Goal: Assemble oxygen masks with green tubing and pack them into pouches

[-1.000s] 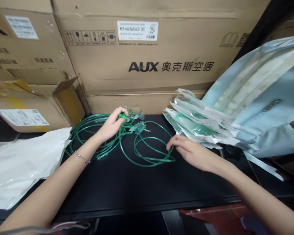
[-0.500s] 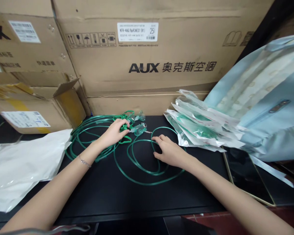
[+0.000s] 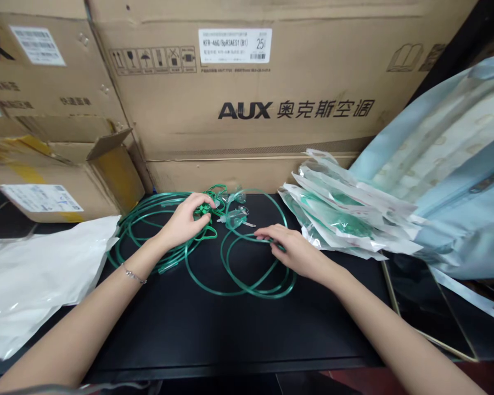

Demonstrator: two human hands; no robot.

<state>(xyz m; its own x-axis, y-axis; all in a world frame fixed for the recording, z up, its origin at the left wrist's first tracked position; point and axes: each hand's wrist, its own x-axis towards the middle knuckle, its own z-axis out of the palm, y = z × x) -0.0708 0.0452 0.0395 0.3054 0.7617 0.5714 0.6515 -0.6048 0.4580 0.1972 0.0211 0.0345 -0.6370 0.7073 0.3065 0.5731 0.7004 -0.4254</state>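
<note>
My left hand is curled around a bunch of bright green elastic straps, at the inner edge of a pile of coiled green tubing. Its thumb and fingers are bent, with the straps between them. My right hand pinches a loop of the clear green tubing, which lies in loose rings on the black tabletop. Between the hands, beyond the rings, lies a small clear green plastic fitting, with similar clear parts behind it. My right fingertips partly cover the tube they hold.
Flat white packets lie at left, before an open carton. Clear-fronted packages with green contents are piled at right, beside a light blue bag. A dark tablet lies near the right edge. Large cardboard boxes stand behind.
My right hand has shifted slightly right and closed on the tubing. The loops are drawn tighter together, and one ring now stands over the clear fitting. My left hand stays at the straps.
</note>
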